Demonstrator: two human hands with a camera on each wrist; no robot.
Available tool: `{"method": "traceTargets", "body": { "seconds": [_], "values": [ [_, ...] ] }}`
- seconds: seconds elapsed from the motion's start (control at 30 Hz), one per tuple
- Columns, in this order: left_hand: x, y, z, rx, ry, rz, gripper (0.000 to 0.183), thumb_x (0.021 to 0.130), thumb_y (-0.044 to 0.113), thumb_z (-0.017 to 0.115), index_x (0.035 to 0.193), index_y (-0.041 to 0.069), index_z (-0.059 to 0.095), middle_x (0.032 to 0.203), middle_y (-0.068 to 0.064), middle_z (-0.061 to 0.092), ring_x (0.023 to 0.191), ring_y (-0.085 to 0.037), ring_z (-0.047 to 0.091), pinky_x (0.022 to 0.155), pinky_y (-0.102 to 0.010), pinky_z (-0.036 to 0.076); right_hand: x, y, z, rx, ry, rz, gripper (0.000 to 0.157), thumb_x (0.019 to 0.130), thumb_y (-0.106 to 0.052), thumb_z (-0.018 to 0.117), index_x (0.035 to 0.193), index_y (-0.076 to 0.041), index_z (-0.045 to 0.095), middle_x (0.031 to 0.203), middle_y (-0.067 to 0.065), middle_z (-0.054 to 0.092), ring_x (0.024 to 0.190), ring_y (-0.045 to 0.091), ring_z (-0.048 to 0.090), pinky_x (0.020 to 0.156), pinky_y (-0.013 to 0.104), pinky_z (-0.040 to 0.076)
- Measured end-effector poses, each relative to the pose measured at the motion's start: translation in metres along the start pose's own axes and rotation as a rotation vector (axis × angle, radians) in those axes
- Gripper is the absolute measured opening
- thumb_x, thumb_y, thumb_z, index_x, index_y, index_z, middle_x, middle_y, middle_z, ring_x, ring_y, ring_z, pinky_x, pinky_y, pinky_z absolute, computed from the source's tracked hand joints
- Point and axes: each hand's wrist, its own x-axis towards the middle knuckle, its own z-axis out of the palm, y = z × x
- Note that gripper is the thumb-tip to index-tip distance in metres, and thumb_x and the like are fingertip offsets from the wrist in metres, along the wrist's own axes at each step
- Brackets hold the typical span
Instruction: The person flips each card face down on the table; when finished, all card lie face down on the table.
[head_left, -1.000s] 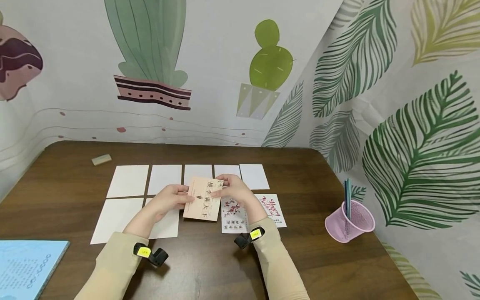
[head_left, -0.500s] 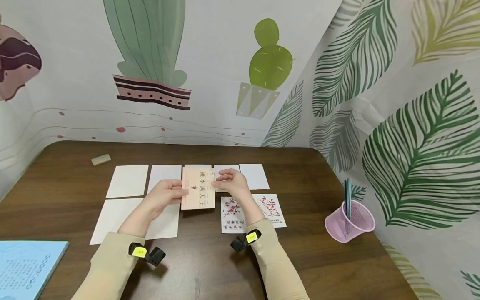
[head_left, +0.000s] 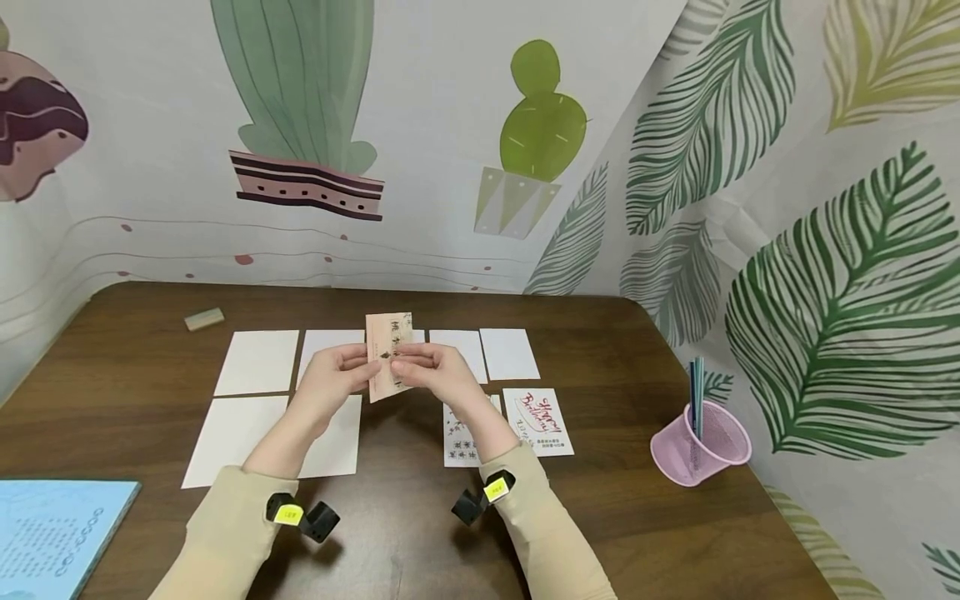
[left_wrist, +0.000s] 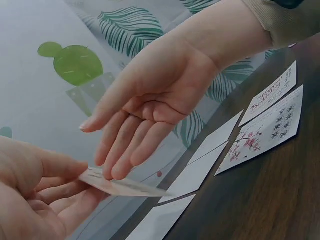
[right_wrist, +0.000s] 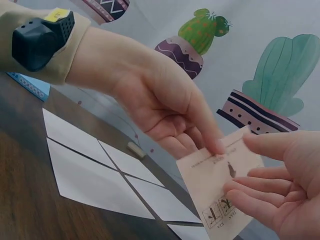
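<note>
My left hand [head_left: 333, 383] pinches the left edge of a pale pink and cream greeting card [head_left: 380, 333] with dark Chinese characters. The card is raised over the back row of white cards [head_left: 255, 362] and tilted. In the left wrist view my right hand [left_wrist: 160, 95] has its fingers loosely extended right at the card's edge. The right wrist view shows those fingers [right_wrist: 260, 192] lying across the card's printed face, with the thumb apart. Part of the lettering is hidden behind the right hand in the head view.
A card with pink blossoms [head_left: 459, 454] and a "Happy Birthday" card [head_left: 536, 421] lie right of centre on the brown table [head_left: 600, 517]. A pink mesh pen cup [head_left: 697, 446] stands at the right, a blue booklet [head_left: 60, 533] lies front left, and a small eraser-like block [head_left: 204, 318] sits at the back.
The card has moved up and away from the body and turned, looking narrower now. My right hand has left its pinch on the right edge and moved left across the card's face.
</note>
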Motion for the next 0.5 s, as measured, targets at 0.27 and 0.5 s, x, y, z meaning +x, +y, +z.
{"method": "traceTargets", "body": {
  "seconds": [0.27,0.5],
  "values": [
    [-0.004,0.001,0.011,-0.001,0.034,0.089,0.054,0.087,0.021,0.075,0.133,-0.002,0.058,0.123,-0.022,0.066,0.102,-0.010,0.068,0.087,-0.020,0.053,-0.004,-0.009,0.004,0.043,0.078,-0.016,0.043,0.093,-0.018,0.066,0.128,0.006,0.060,0.120,0.025,0.067,0.100,0.026,0.071,0.083,0.033,0.060],
    [-0.003,-0.003,0.022,0.032,0.096,0.102,0.054,0.079,0.020,0.083,0.125,0.000,0.062,0.114,-0.018,0.069,0.096,-0.016,0.067,0.078,-0.017,0.054,-0.008,-0.014,0.007,0.012,0.162,0.014,0.044,0.085,-0.018,0.075,0.119,0.006,0.064,0.107,0.022,0.072,0.081,0.013,0.071,0.074,0.028,0.060]
  ]
}}
